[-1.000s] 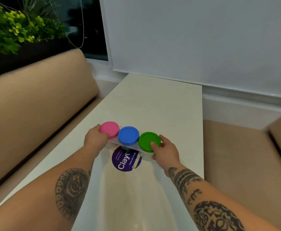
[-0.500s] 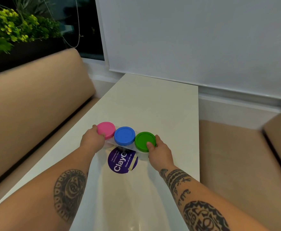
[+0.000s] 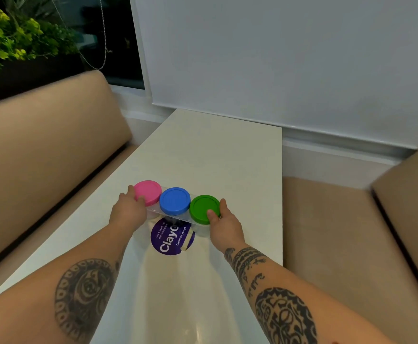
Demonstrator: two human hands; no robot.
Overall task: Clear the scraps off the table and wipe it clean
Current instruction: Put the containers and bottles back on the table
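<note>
A clear pack of three clay tubs stands on the white table [image 3: 215,150], with a pink lid [image 3: 148,192], a blue lid [image 3: 175,201] and a green lid [image 3: 204,209] in a row. My left hand [image 3: 128,212] grips the pink-lid end of the pack. My right hand [image 3: 224,225] grips the green-lid end, thumb on the lid. A round purple sticker [image 3: 172,237] reading "Clayo" lies on the table just in front of the tubs. No scraps or cloth show on the table.
Tan bench cushions flank the table: a backrest [image 3: 41,150] on the left and a seat [image 3: 332,239] on the right. A lowered grey blind [image 3: 290,58] hangs behind the table's far end. Green plants [image 3: 12,36] sit at the upper left.
Both hands keep their hold on the pack's ends. The view has shifted slightly; the pack has stayed about where it was on the table.
</note>
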